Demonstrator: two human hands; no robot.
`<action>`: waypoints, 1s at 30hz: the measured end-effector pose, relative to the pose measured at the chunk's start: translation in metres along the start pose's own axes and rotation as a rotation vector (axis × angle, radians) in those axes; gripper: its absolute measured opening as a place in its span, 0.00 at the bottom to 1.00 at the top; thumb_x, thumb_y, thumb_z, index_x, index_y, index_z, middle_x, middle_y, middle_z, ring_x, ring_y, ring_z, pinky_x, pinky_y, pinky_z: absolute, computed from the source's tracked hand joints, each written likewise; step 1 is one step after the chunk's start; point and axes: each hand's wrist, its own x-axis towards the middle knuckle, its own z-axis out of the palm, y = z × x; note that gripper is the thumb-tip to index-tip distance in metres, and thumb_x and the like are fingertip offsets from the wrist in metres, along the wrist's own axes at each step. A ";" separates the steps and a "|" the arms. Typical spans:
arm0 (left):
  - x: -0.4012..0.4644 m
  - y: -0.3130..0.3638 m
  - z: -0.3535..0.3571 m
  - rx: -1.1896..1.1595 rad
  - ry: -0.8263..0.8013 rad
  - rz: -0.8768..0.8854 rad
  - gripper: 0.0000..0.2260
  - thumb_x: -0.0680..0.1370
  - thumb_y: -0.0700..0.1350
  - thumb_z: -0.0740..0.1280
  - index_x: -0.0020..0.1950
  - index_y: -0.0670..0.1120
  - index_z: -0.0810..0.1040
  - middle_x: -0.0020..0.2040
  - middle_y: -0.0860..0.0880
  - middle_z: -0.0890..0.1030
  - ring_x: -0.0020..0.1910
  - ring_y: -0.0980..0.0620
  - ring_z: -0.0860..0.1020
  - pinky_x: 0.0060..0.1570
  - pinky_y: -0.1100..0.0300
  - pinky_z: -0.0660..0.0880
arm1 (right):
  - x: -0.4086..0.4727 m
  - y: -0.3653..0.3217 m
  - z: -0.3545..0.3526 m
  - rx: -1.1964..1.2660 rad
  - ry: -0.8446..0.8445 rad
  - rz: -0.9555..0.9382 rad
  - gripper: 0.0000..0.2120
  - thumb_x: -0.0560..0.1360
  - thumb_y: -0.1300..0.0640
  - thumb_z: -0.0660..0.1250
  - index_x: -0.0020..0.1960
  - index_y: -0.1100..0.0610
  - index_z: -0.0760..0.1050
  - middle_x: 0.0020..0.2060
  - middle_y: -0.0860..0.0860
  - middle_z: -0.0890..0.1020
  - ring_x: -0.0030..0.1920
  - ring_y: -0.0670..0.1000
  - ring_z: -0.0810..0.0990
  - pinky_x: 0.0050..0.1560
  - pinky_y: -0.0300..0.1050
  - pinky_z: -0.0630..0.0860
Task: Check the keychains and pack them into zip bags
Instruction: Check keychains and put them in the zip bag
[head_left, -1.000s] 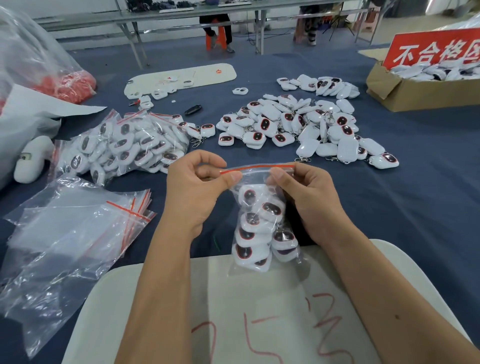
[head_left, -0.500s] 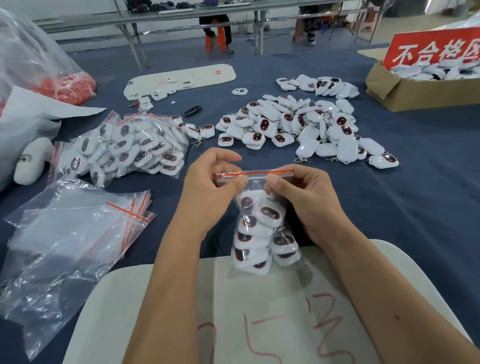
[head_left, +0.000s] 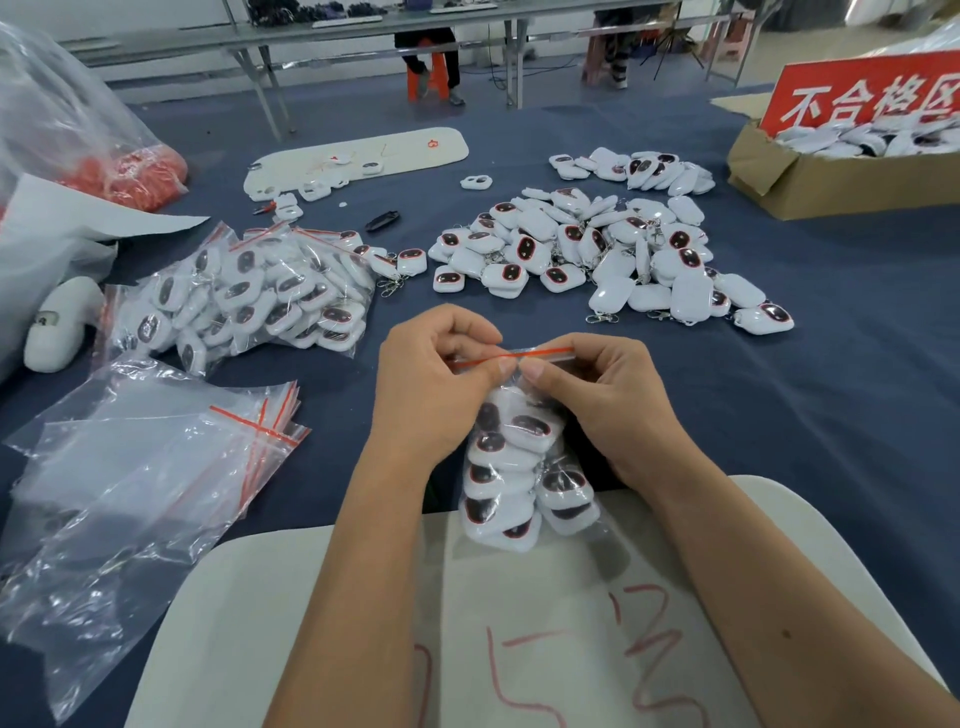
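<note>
A clear zip bag stuffed with several white keychains stands on the front board's edge. My left hand and my right hand both pinch its red zip strip at the top, thumbs meeting near the middle. Loose white keychains with dark red-rimmed windows lie heaped on the blue cloth behind. Packed bags of keychains lie to the left. A stack of empty zip bags sits at the near left.
A white board with red marks lies under my forearms. A cardboard box with a red sign holds more keychains at the far right. A big plastic sack fills the far left. A second white board lies behind.
The bag has sunk a little toward the board. My thumbs have slid together along the zip strip from its ends to the middle.
</note>
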 end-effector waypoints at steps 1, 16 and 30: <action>0.000 -0.001 0.000 0.003 0.020 -0.013 0.12 0.71 0.38 0.79 0.45 0.52 0.81 0.38 0.53 0.87 0.40 0.55 0.86 0.45 0.57 0.81 | 0.000 0.000 0.001 -0.002 0.014 0.003 0.03 0.76 0.60 0.76 0.45 0.53 0.87 0.37 0.54 0.88 0.37 0.47 0.84 0.42 0.40 0.81; -0.001 0.007 0.002 0.090 0.024 0.153 0.13 0.70 0.37 0.80 0.41 0.54 0.83 0.35 0.56 0.84 0.37 0.60 0.82 0.42 0.69 0.77 | -0.002 -0.003 0.002 -0.029 0.084 -0.048 0.10 0.81 0.56 0.72 0.41 0.52 0.87 0.34 0.49 0.86 0.35 0.44 0.82 0.41 0.38 0.78; -0.009 0.013 0.006 -0.114 -0.109 -0.325 0.18 0.69 0.46 0.83 0.52 0.40 0.82 0.46 0.39 0.86 0.43 0.41 0.85 0.51 0.45 0.83 | 0.010 -0.018 0.008 0.490 0.297 0.174 0.12 0.82 0.50 0.69 0.47 0.56 0.86 0.44 0.56 0.88 0.41 0.56 0.86 0.45 0.56 0.84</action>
